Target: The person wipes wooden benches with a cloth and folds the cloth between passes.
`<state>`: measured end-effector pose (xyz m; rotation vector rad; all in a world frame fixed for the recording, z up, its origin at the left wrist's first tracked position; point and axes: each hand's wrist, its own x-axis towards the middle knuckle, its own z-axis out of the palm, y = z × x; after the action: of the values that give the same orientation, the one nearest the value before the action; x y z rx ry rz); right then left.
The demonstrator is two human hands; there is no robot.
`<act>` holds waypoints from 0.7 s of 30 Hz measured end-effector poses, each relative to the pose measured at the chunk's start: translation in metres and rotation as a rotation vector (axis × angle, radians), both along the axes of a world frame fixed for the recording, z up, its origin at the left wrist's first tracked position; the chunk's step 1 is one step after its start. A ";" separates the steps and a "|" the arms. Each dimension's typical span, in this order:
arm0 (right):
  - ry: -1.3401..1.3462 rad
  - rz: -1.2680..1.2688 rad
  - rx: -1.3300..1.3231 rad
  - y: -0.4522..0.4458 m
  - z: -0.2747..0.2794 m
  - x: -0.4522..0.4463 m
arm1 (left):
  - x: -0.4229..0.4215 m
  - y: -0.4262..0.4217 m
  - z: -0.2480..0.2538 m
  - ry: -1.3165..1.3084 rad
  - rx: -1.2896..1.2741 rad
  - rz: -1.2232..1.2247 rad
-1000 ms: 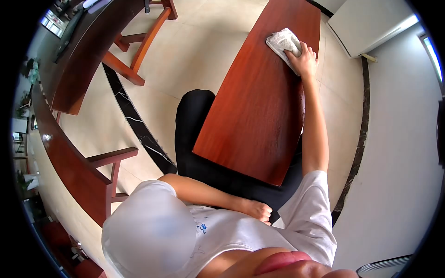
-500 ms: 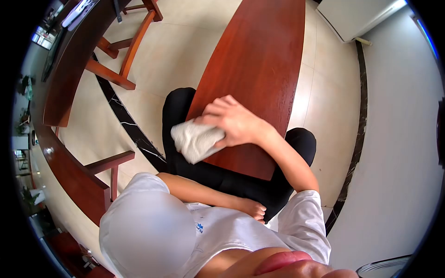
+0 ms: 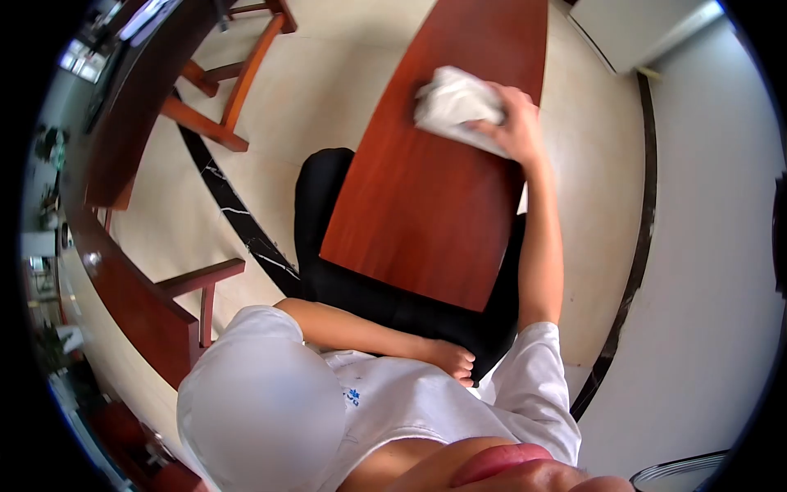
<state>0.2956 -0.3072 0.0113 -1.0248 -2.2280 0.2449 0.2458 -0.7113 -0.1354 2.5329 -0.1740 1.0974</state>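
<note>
My right hand [image 3: 518, 127] grips a crumpled off-white cloth [image 3: 459, 105], slightly blurred by motion. The cloth lies against the reddish-brown wooden bench [image 3: 418, 213], which stretches away from me between my knees. Its right part is covered by my fingers. My left hand [image 3: 452, 361] rests in my lap near the bench's near end, its fingers curled in, and nothing shows in them.
To the left stand a dark wooden table [image 3: 135, 107] and reddish wooden chairs [image 3: 209, 123]. A white wall [image 3: 713, 246] runs along the right, with a white cabinet-like thing [image 3: 631, 33] at the back. My legs in black trousers [image 3: 324, 197] straddle the bench's near end.
My right hand has carried the cloth away from me and to the right, from the bench's near left edge to farther up its surface. My left hand stays in my lap.
</note>
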 end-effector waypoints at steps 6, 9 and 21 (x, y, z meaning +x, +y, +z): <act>-0.104 -0.363 0.136 0.019 -0.026 0.016 | 0.011 0.008 -0.012 -0.180 -0.013 -0.025; -0.106 -0.386 0.090 0.027 -0.030 0.015 | -0.003 0.018 0.011 -0.203 -0.109 -0.032; -0.115 -0.435 0.056 0.023 -0.028 0.007 | 0.000 0.018 0.009 -0.087 0.078 0.055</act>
<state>0.3027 -0.2845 -0.0169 -1.4883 -2.0322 -0.0697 0.2462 -0.6935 -0.1266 2.5735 -0.1738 1.2464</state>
